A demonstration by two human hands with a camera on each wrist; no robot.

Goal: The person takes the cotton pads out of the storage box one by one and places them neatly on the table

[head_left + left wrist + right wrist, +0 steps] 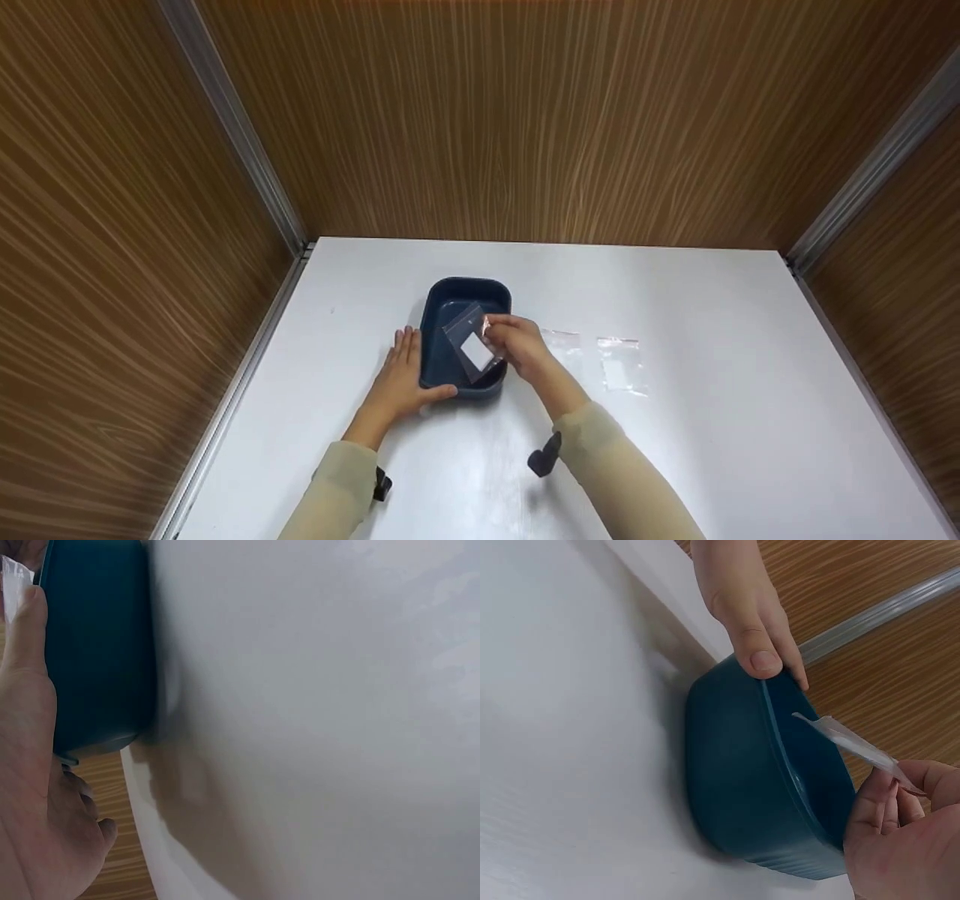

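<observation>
A small clear zip bag (466,337) with a white piece inside is pinched at its edge by my right hand (519,346), held over a dark blue rectangular bin (439,367). In the right wrist view the bag (859,748) is seen nearly edge-on above the bin's mouth. My left hand (401,379) rests against the bin's left side and near corner. Its fingers lie straight along the wall and the thumb (763,660) touches the rim. The left wrist view shows the bin's outer wall (101,652) beside that hand.
Right of the bin, a clear bag (622,365) with a white piece lies flat on the white table (720,420). Another clear bag (566,349) lies partly behind my right hand. Wood-grain panels (495,127) enclose the table at the back and both sides.
</observation>
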